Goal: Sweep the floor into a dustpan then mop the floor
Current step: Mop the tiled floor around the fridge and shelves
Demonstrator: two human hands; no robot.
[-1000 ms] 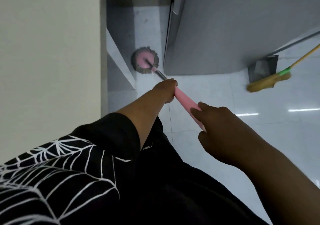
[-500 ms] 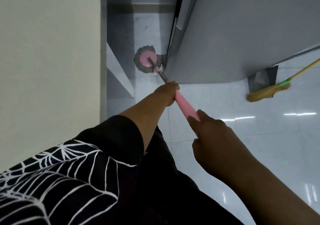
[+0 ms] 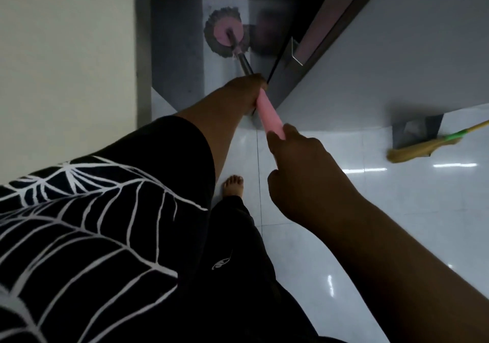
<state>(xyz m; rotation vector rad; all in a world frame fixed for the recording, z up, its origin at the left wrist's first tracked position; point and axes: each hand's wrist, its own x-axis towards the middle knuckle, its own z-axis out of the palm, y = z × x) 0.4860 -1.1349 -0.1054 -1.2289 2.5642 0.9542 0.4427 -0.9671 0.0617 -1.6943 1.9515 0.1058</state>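
A mop with a pink handle (image 3: 268,114) and a round grey-fringed pink head (image 3: 225,34) reaches into a narrow gap between the cream wall and a grey cabinet. My left hand (image 3: 244,91) grips the handle high up, where the pink sleeve meets the metal shaft. Lower down, my right hand (image 3: 299,168) holds the pink end of the handle. The mop head lies flat on the tiled floor (image 3: 344,210). A straw broom (image 3: 423,148) with a yellow stick lies at the right, next to a grey dustpan (image 3: 415,128).
A cream wall (image 3: 66,65) closes off the left side. A large grey cabinet (image 3: 383,51) with a metal door handle (image 3: 297,51) bounds the gap on the right. My bare foot (image 3: 233,185) stands on the glossy white tiles below the hands.
The mop head has been pushed deeper into the gap, away from me, and both hands have moved forward along with it. The view has shifted closer to the cabinet.
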